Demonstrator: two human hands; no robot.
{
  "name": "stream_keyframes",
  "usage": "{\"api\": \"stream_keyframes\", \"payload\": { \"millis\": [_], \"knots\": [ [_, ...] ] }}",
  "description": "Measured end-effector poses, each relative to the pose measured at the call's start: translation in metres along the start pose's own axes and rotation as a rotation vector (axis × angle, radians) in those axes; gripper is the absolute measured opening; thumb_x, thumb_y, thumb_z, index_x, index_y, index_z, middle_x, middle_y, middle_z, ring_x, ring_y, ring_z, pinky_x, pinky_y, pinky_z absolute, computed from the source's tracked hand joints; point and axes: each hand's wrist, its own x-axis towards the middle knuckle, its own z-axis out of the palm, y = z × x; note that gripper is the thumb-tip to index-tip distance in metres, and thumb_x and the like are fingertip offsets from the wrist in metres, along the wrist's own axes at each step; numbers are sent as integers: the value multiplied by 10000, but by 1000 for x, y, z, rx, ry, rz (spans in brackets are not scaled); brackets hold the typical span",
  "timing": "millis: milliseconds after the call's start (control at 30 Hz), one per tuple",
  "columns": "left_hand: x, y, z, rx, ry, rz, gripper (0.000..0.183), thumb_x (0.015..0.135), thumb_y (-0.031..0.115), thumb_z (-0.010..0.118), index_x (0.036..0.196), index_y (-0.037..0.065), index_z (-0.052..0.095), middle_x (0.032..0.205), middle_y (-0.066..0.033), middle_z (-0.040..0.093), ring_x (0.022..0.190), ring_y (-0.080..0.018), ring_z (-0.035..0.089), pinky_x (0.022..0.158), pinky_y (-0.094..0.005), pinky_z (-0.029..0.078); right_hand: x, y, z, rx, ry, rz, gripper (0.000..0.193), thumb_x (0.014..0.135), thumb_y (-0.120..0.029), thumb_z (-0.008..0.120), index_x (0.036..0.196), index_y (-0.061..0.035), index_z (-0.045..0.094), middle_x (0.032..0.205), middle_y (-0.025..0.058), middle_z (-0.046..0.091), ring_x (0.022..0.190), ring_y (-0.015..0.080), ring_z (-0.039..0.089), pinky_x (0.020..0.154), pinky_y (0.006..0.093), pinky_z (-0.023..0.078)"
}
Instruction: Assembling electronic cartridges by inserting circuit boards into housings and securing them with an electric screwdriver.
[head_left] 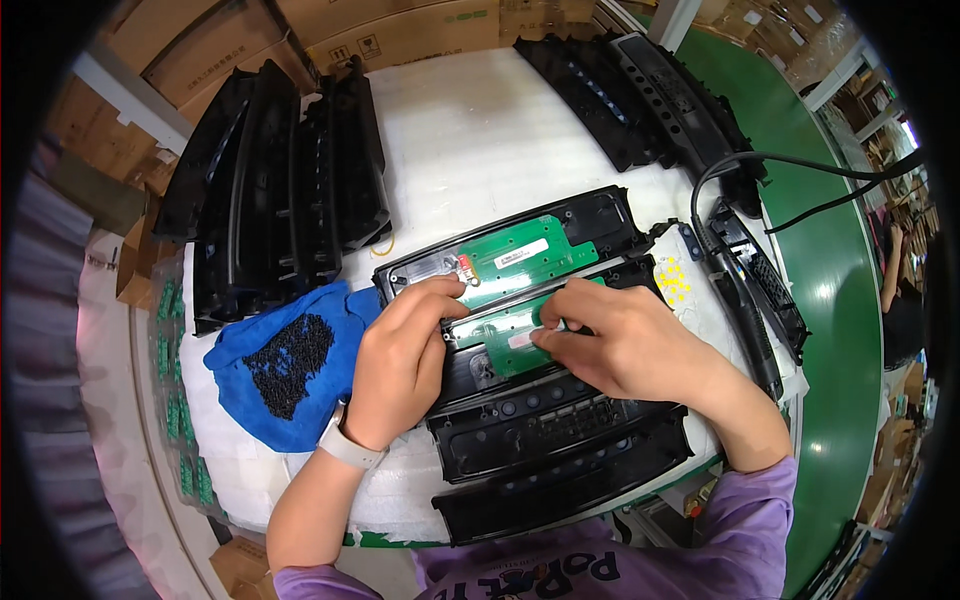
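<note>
Two black plastic panels lie side by side before me. A green circuit board point(535, 258) with a white label and a red-and-white connector point(466, 268) sits in the far panel point(600, 215). The near panel point(458, 375) carries another green circuit board point(505, 362), partly covered by my hands. My left hand point(400, 345) is bent over the panels' left ends, fingertips curled beside the connector; what they grip is hidden. Over the near board, my right hand point(625, 340) pinches thumb and fingers together by a pale label point(522, 340). Anything in that pinch is too small to name.
Black screws point(290, 365) heap on a blue cloth point(235, 385) at left. Yellow dots point(673, 280) and a corded black tool point(740, 320) lie at right. More black panels point(560, 470) stand nearest me, others point(280, 180) at back left and right point(660, 100).
</note>
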Motion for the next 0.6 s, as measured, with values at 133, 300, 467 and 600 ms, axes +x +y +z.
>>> {"api": "stream_keyframes", "payload": {
  "millis": [133,300,467,600],
  "knots": [
    [0,-2,1,-2,3,23,245,692,-138,431,879,-35,552,1023,-184,579,967,-348,576,836,-364,468,-2,0,3,-3,0,-4,202,628,-21,671,826,-44,634,844,37,546,692,188,568,476,297,468],
    [-1,-3,0,-1,16,20,250,683,-128,435,876,-26,557,1029,-173,578,955,-346,577,822,-364,471,2,-5,1,35,-16,4,61,698,-37,632,682,8,594,776,50,518,676,190,555,445,297,452],
    [-2,-8,0,-8,31,29,229,671,-98,453,861,-22,556,1001,-165,584,917,-343,577,793,-373,476,1,-12,1,32,-16,0,62,665,-40,655,689,-9,607,762,37,517,666,184,555,459,302,456],
    [0,-9,2,-19,35,60,198,673,-111,452,834,-28,533,960,-159,591,884,-325,583,767,-351,473,9,-5,-6,-6,134,32,216,639,-70,684,837,-17,616,858,79,545,764,246,570,592,331,489]
  ]
}}
